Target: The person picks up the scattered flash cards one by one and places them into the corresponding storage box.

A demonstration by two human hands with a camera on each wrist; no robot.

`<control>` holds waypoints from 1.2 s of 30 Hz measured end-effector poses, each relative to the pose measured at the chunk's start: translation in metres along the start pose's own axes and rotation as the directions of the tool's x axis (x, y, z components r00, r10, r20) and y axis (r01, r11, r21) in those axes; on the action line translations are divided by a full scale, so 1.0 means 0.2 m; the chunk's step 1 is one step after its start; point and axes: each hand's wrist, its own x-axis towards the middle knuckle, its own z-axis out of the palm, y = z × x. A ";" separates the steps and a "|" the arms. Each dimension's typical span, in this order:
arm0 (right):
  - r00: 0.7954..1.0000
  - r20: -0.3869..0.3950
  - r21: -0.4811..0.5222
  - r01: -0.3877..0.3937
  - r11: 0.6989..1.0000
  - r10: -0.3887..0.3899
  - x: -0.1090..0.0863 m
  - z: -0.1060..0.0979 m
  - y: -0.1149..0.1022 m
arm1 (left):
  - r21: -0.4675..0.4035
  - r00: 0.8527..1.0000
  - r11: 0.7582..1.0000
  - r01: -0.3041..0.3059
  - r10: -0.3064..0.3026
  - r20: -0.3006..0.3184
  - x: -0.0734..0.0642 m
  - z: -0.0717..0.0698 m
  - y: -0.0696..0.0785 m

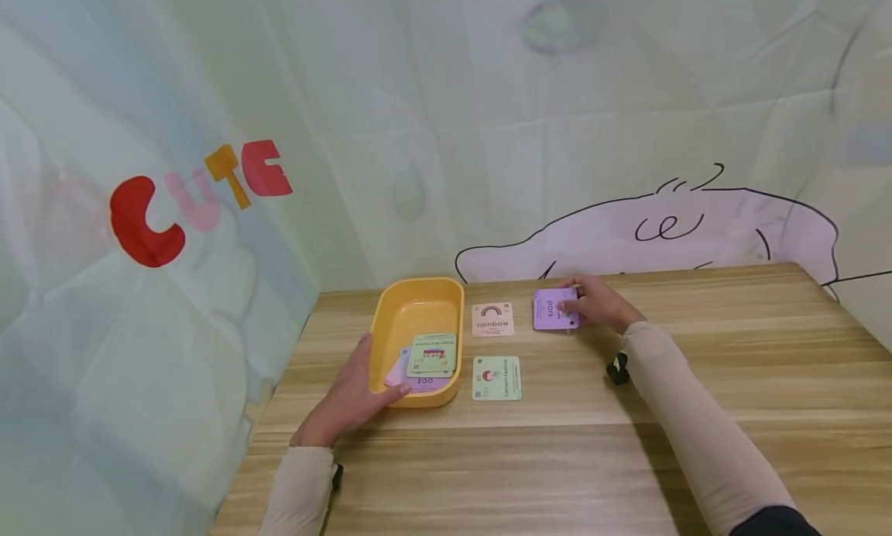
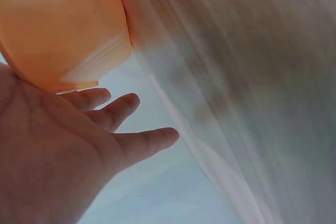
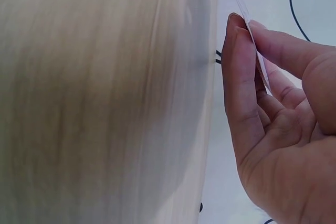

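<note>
My left hand [image 1: 353,386] lies against the near left corner of a yellow plastic tray [image 1: 376,311], its thumb on the front rim. In the left wrist view, several fingers [image 2: 147,144] stretch out straight and spread beside the tray wall [image 2: 58,30]. Inside the tray, a green dragon boat festival card [image 1: 425,348] overlaps a purple zoo card [image 1: 427,386] and a pink one. My right hand [image 1: 601,301] pinches a purple "park" card [image 1: 547,310] near the table's back edge. The right wrist view shows that card [image 3: 254,45] edge-on between thumb and fingers.
A pink "rainbow" card [image 1: 492,320] and a green lantern festival card [image 1: 496,379] lie right of the tray. A printed cloth [image 1: 418,133] hangs behind the wooden table [image 1: 523,474]. A small black object [image 1: 617,369] shows at the right wrist.
</note>
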 end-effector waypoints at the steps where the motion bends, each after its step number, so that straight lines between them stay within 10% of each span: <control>1: 1.000 0.001 0.003 0.003 1.000 -0.003 0.00 0.00 0.00 | 0.002 1.000 1.000 0.001 -0.001 0.001 0.00 0.00 0.00; 36: 0.998 -0.047 0.094 0.039 0.995 -0.034 -0.04 0.06 -0.10 | 0.004 1.000 1.000 -0.001 0.001 0.002 0.00 0.00 -0.01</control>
